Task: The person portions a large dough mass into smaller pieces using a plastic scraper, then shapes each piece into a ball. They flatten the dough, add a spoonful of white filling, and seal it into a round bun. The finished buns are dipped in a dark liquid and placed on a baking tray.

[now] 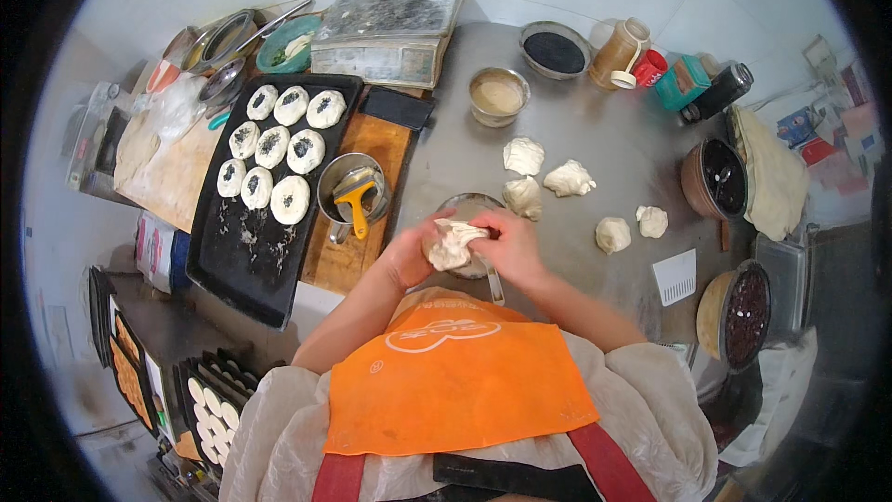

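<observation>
Above a metal cup with a handle (496, 287), a piece of soft dough (451, 248) is gathered between my two hands. My left hand (410, 251) cups it from the side, while the fingers of my right hand (510, 240) pinch its upper edge. What is inside the dough, if anything, cannot be seen. Just beyond my right hand sit several loose dough pieces, among them a lump (523, 196) close to the cup. Two smaller dough balls (613, 235) lie farther right on the steel table (446, 146).
Left, a black baking tray (240, 272) holds several dough rounds (272, 146) topped with dark seeds. Beside it, a metal pot (324, 188) contains a yellow-handled brush (357, 203). Bowls of black seeds (554, 50) and dark red filling (747, 314) stand around the table. A white scraper (674, 277) lies right.
</observation>
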### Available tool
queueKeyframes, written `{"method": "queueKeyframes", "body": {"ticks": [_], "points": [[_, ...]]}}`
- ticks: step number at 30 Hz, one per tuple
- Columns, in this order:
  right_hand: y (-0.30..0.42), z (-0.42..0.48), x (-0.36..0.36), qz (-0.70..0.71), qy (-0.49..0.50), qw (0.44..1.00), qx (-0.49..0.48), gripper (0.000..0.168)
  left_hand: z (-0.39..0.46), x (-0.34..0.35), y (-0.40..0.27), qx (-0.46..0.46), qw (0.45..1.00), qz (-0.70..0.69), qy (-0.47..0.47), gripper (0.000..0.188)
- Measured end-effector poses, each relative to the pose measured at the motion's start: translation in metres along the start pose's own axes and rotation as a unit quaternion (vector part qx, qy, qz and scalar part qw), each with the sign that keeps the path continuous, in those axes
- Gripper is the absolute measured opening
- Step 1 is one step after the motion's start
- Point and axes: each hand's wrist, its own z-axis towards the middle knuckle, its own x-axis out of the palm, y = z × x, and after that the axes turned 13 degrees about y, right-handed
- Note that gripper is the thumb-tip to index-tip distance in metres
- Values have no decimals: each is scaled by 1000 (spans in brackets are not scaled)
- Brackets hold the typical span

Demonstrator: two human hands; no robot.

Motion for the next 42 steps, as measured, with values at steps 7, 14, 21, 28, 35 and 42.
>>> {"method": "queueKeyframes", "body": {"ticks": [7,14,21,28,35,42], "points": [[-27,-11,26,-230,-46,932,-277,41,11,-6,3,8,995,-73,-61,51],[21,16,-17,-244,-96,930,-257,37,8,31,-18,-134,986,94,-30,56],[-13,13,-19,153,43,985,-67,29,14,13,-36,-28,996,39,-77,62],[2,13,-9,101,97,990,12,39,11,22,-21,-59,992,86,-65,54],[37,7,-21,-235,10,933,-272,20,-2,50,-65,-108,960,257,-5,62],[105,16,-46,149,-14,976,-159,15,3,60,-73,227,964,112,87,58]]}}
